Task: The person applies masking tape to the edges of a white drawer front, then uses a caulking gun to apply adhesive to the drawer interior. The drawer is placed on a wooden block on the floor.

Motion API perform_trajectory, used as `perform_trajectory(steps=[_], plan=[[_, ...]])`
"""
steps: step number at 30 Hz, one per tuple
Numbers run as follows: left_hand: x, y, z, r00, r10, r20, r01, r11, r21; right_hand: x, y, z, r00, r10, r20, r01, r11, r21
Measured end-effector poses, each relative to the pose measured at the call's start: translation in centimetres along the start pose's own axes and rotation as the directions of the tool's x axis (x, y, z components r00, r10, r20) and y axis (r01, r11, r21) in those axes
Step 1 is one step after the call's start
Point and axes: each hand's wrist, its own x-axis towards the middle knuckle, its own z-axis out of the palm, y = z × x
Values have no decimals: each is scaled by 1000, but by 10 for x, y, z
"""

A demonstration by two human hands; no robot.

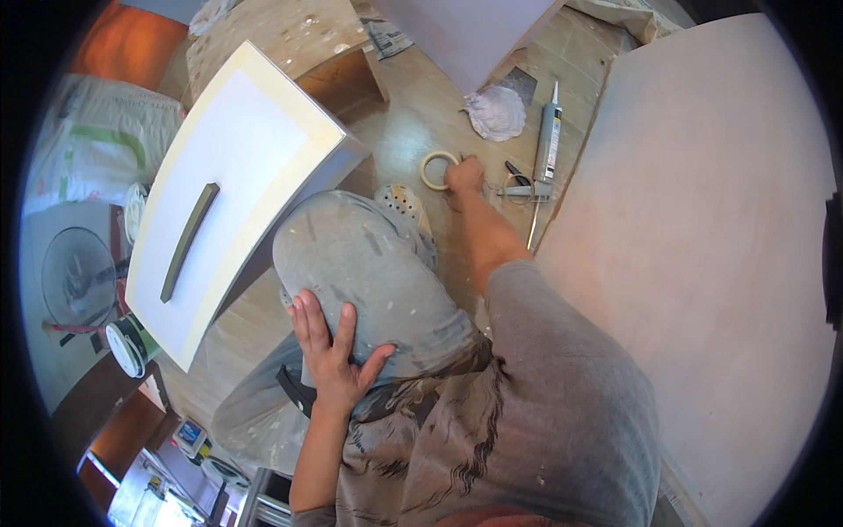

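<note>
Left hand (338, 364) is just chilling on the knee of the gray trousers (373, 272), fingers spread and holding nothing. Right hand (468, 176) is reached out past that, curled around the right edge of a tape roll (423, 172) down by the floor (399, 140), with a caulking gun (548, 145) lying nearby.

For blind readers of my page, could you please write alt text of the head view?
A person has the right hand at a cream tape roll on the floor and the left hand spread on gray trousers. A white panel with a dark handle is at left, a caulking gun at right.
</note>
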Motion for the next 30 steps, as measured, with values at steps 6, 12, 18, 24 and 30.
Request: perform_trajectory(steps=[6,12,18,24,30], plan=[[1,1,-1,1000,17,10,-17,1000,20,46,-6,-98,963,81,-258,-56,993,103],[4,3,-3,999,36,26,-37,999,31,96,56,-134,886,205,-416,-192,979,74],[5,7,-2,999,33,21,-34,999,40,97,110,-141,929,62,-365,6,983,184],[6,7,-2,999,44,9,-44,999,29,111,209,-124,978,68,-198,36,876,481],[12,11,-1,999,47,2,-48,999,19,60,202,-133,936,-17,-350,107,965,238]])
